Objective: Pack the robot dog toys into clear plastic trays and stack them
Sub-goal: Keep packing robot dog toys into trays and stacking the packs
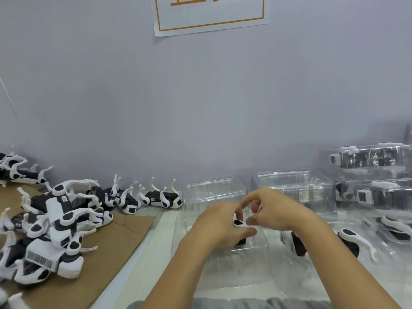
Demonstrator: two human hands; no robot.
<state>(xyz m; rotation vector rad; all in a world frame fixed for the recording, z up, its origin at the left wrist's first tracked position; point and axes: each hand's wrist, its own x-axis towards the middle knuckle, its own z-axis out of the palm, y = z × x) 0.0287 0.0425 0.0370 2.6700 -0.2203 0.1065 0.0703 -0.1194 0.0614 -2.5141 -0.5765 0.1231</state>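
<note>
Centrally, both hands (pixel 245 217) pinching a robot dog toy (pixel 239 224) inside a clear tray (pixel 223 264), packed trays (pixel 374 175) stacked right

Head-worn view, close, looking forward and down (wide-angle) across the table (pixel 156 253)

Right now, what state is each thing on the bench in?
Left hand: grips the robot dog toy.
Right hand: fingers pinch the same toy.
Robot dog toy: being set into the front tray.
Front tray: open.
Loose toys: piled, unpacked, on the cardboard.
Empty trays: unfilled, by the wall.
Packed trays: filled, stacked at right.
</note>
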